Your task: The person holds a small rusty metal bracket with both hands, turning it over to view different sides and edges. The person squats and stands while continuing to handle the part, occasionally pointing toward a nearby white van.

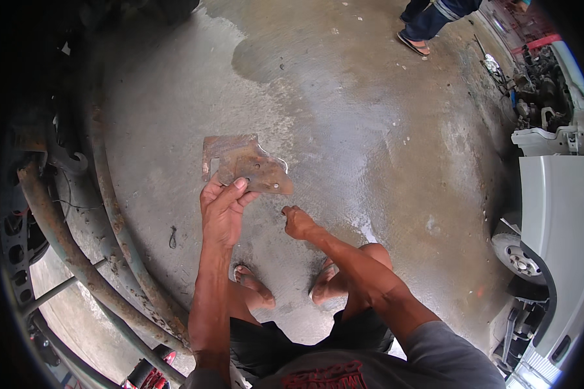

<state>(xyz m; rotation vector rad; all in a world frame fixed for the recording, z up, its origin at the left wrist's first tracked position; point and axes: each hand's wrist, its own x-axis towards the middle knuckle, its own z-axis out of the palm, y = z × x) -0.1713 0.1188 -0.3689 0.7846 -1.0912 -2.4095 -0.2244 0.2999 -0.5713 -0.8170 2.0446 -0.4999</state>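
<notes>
My left hand (222, 214) grips rusty, flat metal plates (261, 170) by the near edge, with the thumb on top and fingers underneath. Two pieces seem to overlap; the upper one has small holes, and the far right edge is cut in a stepped curve. Just right of and nearer than the plates, my right hand (298, 222) is closed in a loose fist, apart from the metal. Its fingers are curled, so anything small inside cannot be made out.
Rusty bent pipes (74, 249) stand along the left. On the right is a white vehicle body panel (558, 201) beside a wheel (519, 255) and exposed engine parts (544, 94). Another person's sandaled foot (414, 44) is at the far right. The concrete floor (370, 142) has wet patches.
</notes>
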